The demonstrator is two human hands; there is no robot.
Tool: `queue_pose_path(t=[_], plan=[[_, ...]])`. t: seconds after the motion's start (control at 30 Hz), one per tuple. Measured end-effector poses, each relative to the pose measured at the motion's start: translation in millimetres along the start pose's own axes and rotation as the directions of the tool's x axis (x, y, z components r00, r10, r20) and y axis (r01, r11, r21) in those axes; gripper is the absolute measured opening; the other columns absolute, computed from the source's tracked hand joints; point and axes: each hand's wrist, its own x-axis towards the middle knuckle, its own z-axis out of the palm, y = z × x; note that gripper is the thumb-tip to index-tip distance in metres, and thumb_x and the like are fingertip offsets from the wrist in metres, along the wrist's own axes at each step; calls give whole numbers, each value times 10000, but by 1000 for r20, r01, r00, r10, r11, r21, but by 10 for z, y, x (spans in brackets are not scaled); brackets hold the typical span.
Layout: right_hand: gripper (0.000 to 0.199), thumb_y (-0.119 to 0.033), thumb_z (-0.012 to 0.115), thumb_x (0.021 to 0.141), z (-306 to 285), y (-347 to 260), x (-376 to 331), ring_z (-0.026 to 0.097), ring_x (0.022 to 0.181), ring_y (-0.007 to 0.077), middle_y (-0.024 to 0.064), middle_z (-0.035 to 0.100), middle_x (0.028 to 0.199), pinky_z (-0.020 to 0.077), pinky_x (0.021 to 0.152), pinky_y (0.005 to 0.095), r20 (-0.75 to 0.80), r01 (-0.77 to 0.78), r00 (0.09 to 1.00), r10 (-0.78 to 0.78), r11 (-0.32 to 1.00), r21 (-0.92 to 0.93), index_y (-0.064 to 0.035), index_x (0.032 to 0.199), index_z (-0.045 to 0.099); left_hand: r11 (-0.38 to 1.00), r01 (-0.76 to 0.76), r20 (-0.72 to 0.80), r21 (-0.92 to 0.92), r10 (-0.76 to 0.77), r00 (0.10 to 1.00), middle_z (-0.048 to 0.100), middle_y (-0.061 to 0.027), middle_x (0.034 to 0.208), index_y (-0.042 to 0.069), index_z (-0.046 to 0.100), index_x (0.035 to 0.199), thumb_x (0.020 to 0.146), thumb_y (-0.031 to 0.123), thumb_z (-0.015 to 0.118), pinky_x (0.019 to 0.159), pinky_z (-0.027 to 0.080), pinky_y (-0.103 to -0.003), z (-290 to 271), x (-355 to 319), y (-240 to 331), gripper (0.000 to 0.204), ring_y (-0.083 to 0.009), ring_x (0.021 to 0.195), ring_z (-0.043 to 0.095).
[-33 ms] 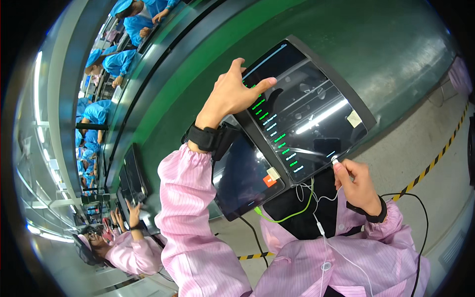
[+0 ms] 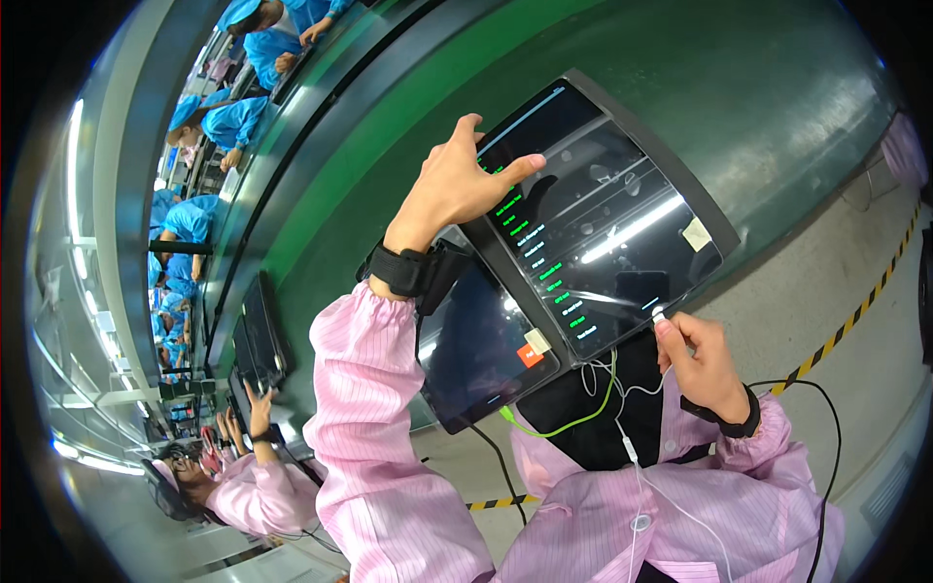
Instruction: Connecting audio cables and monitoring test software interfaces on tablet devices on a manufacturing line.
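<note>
A large black tablet (image 2: pixel 583 185) lies tilted on a dark stand, its lit screen showing a list in green and white. At its left edge, my left hand (image 2: pixel 449 189) has thumb and fingers spread, the thumb over the screen; whether the thumb presses the glass is unclear. Low on the right, my right hand (image 2: pixel 702 364) pinches a white cable plug (image 2: pixel 658 314) at the tablet's near edge. Its thin white cable (image 2: pixel 630 449) hangs down my front. Beneath my left wrist is a second dark tablet (image 2: pixel 466 340) with an orange sticker (image 2: pixel 530 355).
A green cable (image 2: pixel 573 421) and a black cable (image 2: pixel 501 452) hang from the near edge. The green bench (image 2: pixel 777 107) stretches beyond the tablets. At left, a co-worker in pink (image 2: pixel 262 491) reaches toward other dark tablets (image 2: pixel 258 335). Yellow-black tape (image 2: pixel 855 316) marks the floor.
Both my hands and the tablets keep their places. The co-worker's raised hand at left has shifted slightly.
</note>
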Motion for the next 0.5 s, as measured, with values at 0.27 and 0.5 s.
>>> queue_pose_path(t=[0.27, 0.5], plan=[[324, -164, 519, 900, -120, -46, 79, 519, 486, 97, 55, 531, 526, 409, 462, 245, 144, -127, 982, 125, 992, 5, 25, 636, 530, 1000, -27, 44, 2, 27, 999, 471, -322, 1205, -119, 311, 1282, 607, 636, 696, 946, 402, -408, -3, -21, -22, 1083, -398, 1101, 511], [28, -9, 604, 778, -179, -153, -74, 590, 632, 170, 110, 621, 737, 456, 573, 266, -182, 202, 945, -271, 923, -327, 14, 783, 621, 987, -103, 132, -120, 119, 984, 337, -331, 1319, -111, 210, 1338, 578, 575, 755, 1038, 304, -406, -24, -71, -153, 1160, -394, 1255, 343]])
